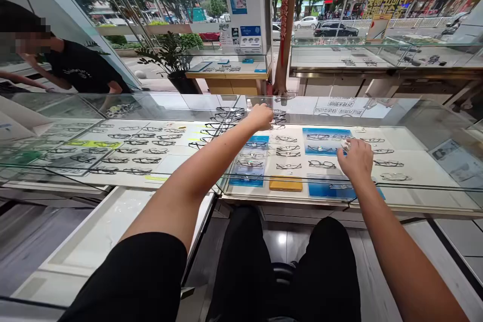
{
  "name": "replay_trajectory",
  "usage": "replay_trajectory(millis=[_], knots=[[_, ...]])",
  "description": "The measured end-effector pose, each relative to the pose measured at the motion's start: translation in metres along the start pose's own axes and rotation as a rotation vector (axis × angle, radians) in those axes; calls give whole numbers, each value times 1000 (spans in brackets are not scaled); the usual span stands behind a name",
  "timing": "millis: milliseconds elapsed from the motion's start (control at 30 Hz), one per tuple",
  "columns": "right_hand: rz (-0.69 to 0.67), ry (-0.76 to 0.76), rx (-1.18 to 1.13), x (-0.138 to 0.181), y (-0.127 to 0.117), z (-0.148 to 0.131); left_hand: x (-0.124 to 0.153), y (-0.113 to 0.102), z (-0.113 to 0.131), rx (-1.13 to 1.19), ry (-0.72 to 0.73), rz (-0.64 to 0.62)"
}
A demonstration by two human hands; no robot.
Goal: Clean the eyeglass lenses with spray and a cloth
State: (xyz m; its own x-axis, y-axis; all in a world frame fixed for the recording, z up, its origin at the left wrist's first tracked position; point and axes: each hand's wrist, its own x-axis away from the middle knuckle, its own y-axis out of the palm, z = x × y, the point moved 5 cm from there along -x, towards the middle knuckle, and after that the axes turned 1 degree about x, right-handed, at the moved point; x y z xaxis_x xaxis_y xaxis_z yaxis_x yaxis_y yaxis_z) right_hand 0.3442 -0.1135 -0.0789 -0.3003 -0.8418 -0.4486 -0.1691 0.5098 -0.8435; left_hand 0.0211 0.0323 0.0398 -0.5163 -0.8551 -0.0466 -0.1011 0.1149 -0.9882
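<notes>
Around both hands (261, 117) (left farther forward) lie eyeglasses (322, 163).

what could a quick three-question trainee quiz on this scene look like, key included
1. Which hand is nearer the dark eyeglass frames toward the far side of the glass counter?
2. True or false: the potted plant stands beyond the counter.
3. What colour is the flat case inside the counter? a) red b) yellow c) green

Key: 1. the left hand; 2. true; 3. b
</notes>
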Motion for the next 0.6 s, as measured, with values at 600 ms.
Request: replay_trajectory(millis=[600], knots=[[-64, 39, -24, 1, -2, -3, 3, 8, -7, -3, -14, -167]])
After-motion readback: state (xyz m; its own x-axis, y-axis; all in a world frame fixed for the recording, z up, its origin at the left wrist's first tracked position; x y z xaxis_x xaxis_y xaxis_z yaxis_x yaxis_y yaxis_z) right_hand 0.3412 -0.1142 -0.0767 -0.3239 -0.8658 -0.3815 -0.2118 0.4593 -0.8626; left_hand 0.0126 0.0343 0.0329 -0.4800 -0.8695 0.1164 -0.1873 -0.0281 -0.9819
